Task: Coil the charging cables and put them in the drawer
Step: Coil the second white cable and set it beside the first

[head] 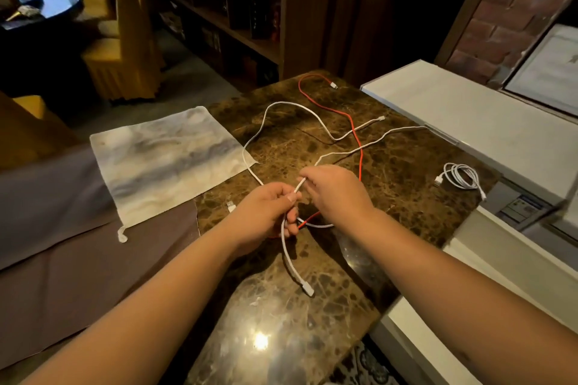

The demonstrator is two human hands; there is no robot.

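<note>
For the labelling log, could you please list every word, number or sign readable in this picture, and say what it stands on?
No text can be read.
Blue-and-white label on the grey panel at the right edge: print too small and blurred.
Framed document against the brick wall: lines and a small emblem, illegible.
Books on the dark shelves: spines too dark to read.
White cable in both hands and coiled white cable: no markings visible.

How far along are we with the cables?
One white cable lies coiled at the marble table's right edge. Both hands, left and right, grip a second white cable, barely started. The red cable and another white one lie loose. No drawer visible.
</note>
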